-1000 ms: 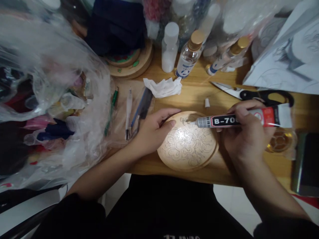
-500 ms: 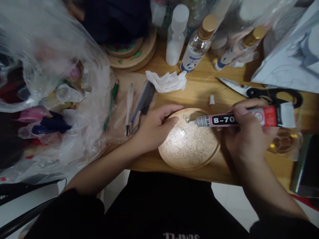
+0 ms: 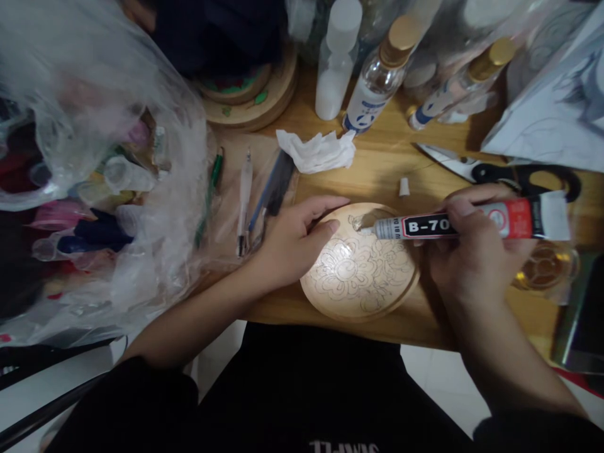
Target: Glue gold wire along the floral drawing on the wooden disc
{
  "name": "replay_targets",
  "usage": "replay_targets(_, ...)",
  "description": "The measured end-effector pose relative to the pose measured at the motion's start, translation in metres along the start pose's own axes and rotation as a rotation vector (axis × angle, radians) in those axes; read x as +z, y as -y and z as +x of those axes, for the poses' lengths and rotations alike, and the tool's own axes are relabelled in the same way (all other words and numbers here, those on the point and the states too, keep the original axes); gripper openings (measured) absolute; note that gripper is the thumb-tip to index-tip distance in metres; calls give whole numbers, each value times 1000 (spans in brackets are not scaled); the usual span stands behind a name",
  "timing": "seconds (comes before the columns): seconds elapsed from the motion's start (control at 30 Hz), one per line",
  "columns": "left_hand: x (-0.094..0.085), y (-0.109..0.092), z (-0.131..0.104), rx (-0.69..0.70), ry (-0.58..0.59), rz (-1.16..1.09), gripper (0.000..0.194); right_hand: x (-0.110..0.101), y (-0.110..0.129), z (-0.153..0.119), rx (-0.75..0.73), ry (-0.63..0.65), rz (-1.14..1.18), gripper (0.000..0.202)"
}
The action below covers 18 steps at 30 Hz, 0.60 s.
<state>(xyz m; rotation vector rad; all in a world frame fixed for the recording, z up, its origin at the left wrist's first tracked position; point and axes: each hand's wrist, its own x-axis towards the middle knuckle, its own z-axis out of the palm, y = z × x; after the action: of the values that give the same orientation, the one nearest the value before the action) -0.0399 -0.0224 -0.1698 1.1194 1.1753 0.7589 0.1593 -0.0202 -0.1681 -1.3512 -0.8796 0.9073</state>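
A round, pale wooden piece [image 3: 349, 277] with a pencilled flower pattern lies near the table's front edge. My left hand [image 3: 302, 242] grips its upper left rim, thumb on top and fingers along the far edge. My right hand [image 3: 476, 245] is closed around a glue tube [image 3: 429, 226] marked "B-70", black, red and silver. The tube lies nearly level, its nozzle pointing left at a small drawn motif near the piece's top edge. Something shiny shows on the wood at the nozzle tip. A small white cap [image 3: 404, 187] stands behind the piece.
Scissors [image 3: 514, 176] lie behind my right hand. Crumpled tissue [image 3: 321, 151], a white pen [image 3: 244, 201] and a green pencil [image 3: 214, 182] lie behind my left. Bottles [image 3: 372, 82] stand farther back. A plastic bag [image 3: 179, 207] of small items fills the left; a spool [image 3: 542, 267] sits right.
The view has shifted slightly. My right hand and the tube have moved slightly right, the nozzle staying by the small motif. My left hand keeps its hold on the wooden piece.
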Motion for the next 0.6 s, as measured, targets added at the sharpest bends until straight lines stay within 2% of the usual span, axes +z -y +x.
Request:
replay_targets(0.4,0,1,0,-4,4,-11,28,2,3,0,10,-13,19,10)
replay_targets(0.6,1,2,-1,22,-14,-15,27,4,2,-2,-37,73,56,18)
